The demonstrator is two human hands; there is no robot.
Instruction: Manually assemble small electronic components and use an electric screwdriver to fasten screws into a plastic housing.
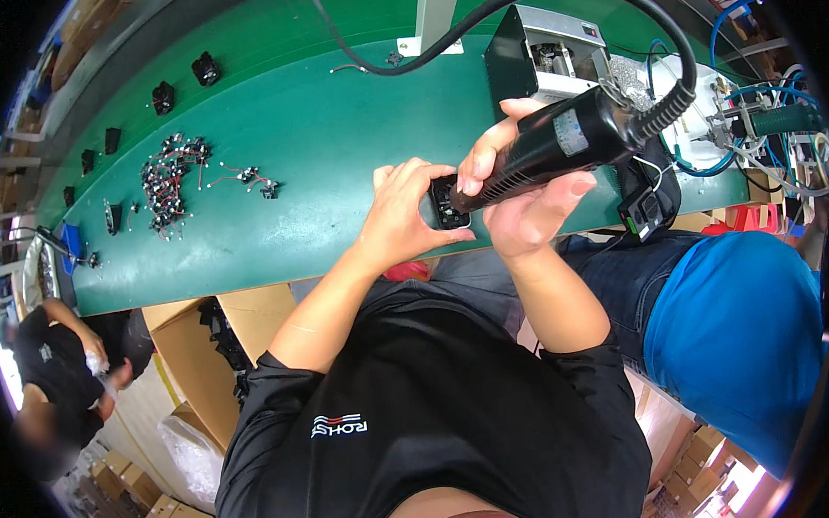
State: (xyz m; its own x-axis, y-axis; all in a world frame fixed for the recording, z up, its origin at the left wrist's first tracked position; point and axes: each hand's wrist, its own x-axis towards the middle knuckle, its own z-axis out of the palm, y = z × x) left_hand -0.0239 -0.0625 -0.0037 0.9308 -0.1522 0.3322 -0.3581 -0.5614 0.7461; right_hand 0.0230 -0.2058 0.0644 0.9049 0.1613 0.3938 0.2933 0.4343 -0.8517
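Observation:
My left hand is closed around a small black housing near the front edge of the green table, thumb on the near side and fingers on the far side. A thick black electric screwdriver lies slantwise in my right hand, fingers wrapped over its body and thumb along its near side. Its narrow end points down-left into the housing; the tip itself is hidden. From its upper end a black cable loops back over the table.
Left of my hands lie a heap of small wired parts and a few loose ones. Black housings stand along the far left. A metal-topped machine is at the back right. People sit at right, in blue, and lower left.

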